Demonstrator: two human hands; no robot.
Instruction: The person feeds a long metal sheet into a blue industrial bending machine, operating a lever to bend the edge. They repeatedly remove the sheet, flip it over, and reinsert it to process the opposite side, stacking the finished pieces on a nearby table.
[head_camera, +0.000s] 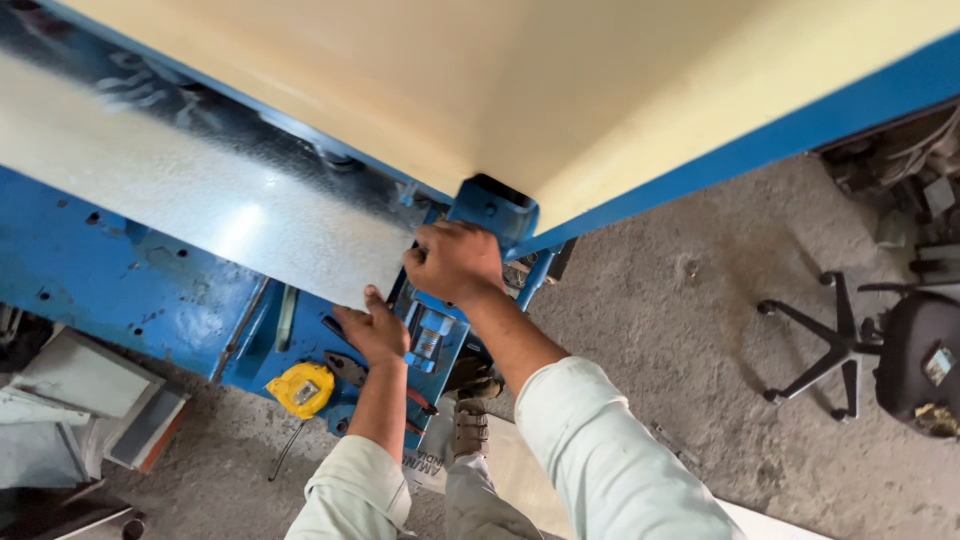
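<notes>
A long shiny metal sheet (200, 190) lies across the blue machine bed (110, 280), under a big cream and blue machine body (520, 80). My left hand (372, 330) holds the sheet's near corner from below, thumb on its edge. My right hand (452, 262) is closed on the sheet's right edge, just under a blue bracket (495, 208) of the machine. Both arms wear pale long sleeves.
A yellow tape measure (301, 388) rests on the blue ledge beside pliers with red handles (415, 400) and a screwdriver (290, 445). Metal boxes (90, 400) sit at lower left. An office chair (880, 350) stands on the concrete floor at right.
</notes>
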